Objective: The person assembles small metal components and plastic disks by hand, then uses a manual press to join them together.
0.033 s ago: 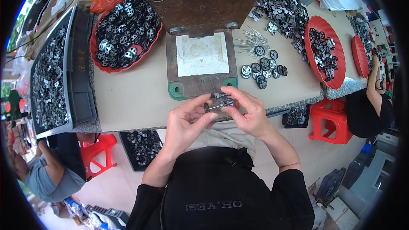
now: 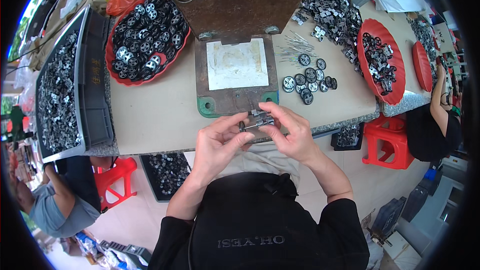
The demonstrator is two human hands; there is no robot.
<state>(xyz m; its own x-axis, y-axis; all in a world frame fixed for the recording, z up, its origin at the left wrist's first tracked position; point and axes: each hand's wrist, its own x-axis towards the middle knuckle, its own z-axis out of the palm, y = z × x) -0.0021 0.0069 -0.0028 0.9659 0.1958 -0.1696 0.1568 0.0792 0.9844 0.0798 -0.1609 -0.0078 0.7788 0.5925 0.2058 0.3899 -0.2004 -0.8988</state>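
Table (image 2: 150, 125), pale-topped, press (image 2: 230, 12) standing on it. Left of the press, red bowl (image 2: 110, 62) of wheels; right of it, metal heap (image 2: 332, 12). I see both hands just in front of the press. Left hand (image 2: 217, 145): thumb and fingers nearly together about a small black wheel. Right hand (image 2: 290, 132): fingertips pinching a clip-like metal part (image 2: 263, 120). Loose wheels (image 2: 310, 76) right of the press, thin rods (image 2: 296, 50) behind them. Held wheel (image 2: 242, 126) and metal part joined by a pin (image 2: 252, 126), before the press. Since the earlier frame: held wheel looks slightly more edge-on; hands practically unmoved.
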